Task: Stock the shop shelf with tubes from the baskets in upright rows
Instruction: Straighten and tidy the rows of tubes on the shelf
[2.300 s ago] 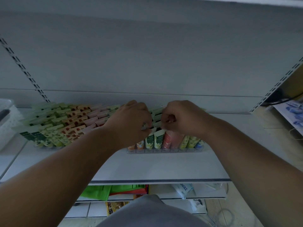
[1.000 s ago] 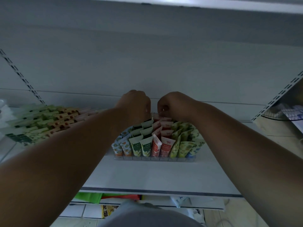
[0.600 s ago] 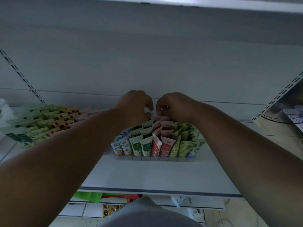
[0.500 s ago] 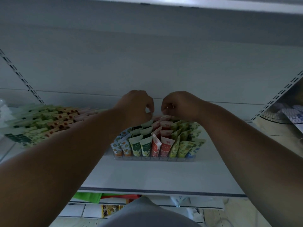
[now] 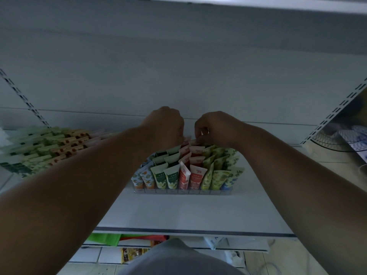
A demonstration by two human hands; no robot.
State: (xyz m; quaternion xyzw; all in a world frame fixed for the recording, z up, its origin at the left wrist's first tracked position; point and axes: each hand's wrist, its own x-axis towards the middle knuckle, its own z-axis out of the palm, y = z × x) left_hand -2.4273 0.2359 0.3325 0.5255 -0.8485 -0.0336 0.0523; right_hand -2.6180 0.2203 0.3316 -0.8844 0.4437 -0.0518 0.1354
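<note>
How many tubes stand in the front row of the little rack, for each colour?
Orange-patterned tubes: 2
Green-and-white tubes: 2
Red tubes: 2
Yellow-green tubes: 2
Blue-patterned tube: 1
Total: 9

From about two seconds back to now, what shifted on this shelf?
Both hands, left hand and right hand, moved from the front tubes to the back of the red rows, fingers curled there. The tube rack and left stack stayed put.
</note>
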